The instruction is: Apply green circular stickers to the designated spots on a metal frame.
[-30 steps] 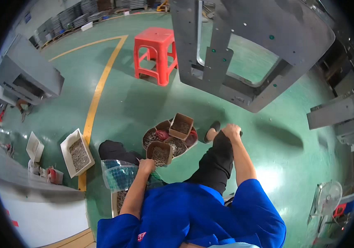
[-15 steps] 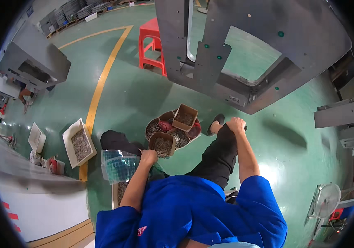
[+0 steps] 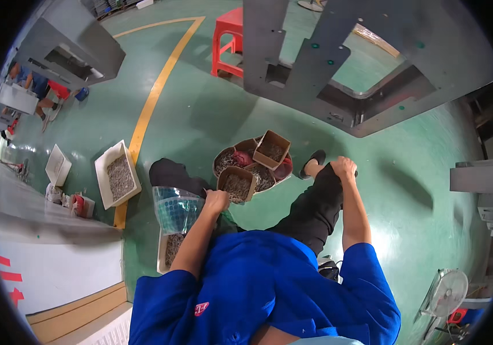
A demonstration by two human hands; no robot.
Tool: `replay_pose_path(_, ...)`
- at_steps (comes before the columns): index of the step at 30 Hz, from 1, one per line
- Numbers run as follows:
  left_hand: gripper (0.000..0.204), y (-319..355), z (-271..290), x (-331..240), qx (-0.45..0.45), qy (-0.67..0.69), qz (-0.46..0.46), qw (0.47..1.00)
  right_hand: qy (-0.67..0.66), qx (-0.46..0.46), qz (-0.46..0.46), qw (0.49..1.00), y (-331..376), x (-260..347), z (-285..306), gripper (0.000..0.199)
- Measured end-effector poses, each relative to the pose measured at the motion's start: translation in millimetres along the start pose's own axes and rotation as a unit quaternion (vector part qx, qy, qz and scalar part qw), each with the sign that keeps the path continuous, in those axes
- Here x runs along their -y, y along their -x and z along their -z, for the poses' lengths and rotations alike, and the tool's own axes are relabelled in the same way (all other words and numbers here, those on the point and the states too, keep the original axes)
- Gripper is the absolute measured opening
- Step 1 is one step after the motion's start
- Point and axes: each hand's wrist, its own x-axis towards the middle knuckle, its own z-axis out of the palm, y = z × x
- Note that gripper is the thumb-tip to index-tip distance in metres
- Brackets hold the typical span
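My left hand [image 3: 216,201] is curled closed above my left thigh, beside a small brown box [image 3: 237,185] of metal parts. Whatever its fingers hold is too small to make out. Next to that wrist, a clear plastic sheet with rows of blue-green round dots [image 3: 177,214] lies over my left leg. My right hand [image 3: 344,167] rests on my bent right knee, its fingers wrapped round the dark trouser cloth. Between my legs stands a wide tub [image 3: 223,154] holding metal parts, red pieces and a second brown box [image 3: 271,150].
White bins [image 3: 135,187] of small parts stand at left; another [image 3: 162,259] lies beneath the sheet. A large grey metal frame [image 3: 298,86] rises ahead, beside a red stool [image 3: 226,43]. A fan [image 3: 449,292] stands at lower right. Another person [image 3: 39,86] sits far left.
The whole view has shifted, so the floor things appear lower or farther right. Both hands keep nearly the same places over my legs. The seated person at far left shows more now.
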Motion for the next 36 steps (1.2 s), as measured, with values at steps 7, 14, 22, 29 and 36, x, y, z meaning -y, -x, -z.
replay_pose_path(7, 0.022, -8.8, -11.4, -0.2, 0.047, 0.024, 0.028, 0.998, -0.020, 0.015, 0.034, 0.999, -9.2, -15.3, -14.2, 0.044)
replay_pose_path(14, 0.019, 1.4, -2.4, -5.9, 0.041, 0.010, 0.019, 0.999, 0.019, -0.021, 0.030, 0.999, -8.1, -12.6, -27.4, 0.036)
replay_pose_path(22, 0.017, -33.1, 23.4, 14.8, 0.014, 0.033, 0.067, 0.997, 0.003, -0.049, 0.035, 0.998, -7.7, -12.8, -25.8, 0.036)
replay_pose_path(29, 0.013, -105.3, 212.8, 91.9, -0.249, -0.051, 0.146, 0.956, -0.003, -0.060, 0.016, 0.998, -7.4, -12.2, -18.1, 0.032)
replay_pose_path(36, 0.024, -129.6, 397.4, 199.2, -0.295, -0.359, 0.279, 0.840, -0.043, -0.059, 0.016, 0.997, -1.7, 0.5, -8.8, 0.031)
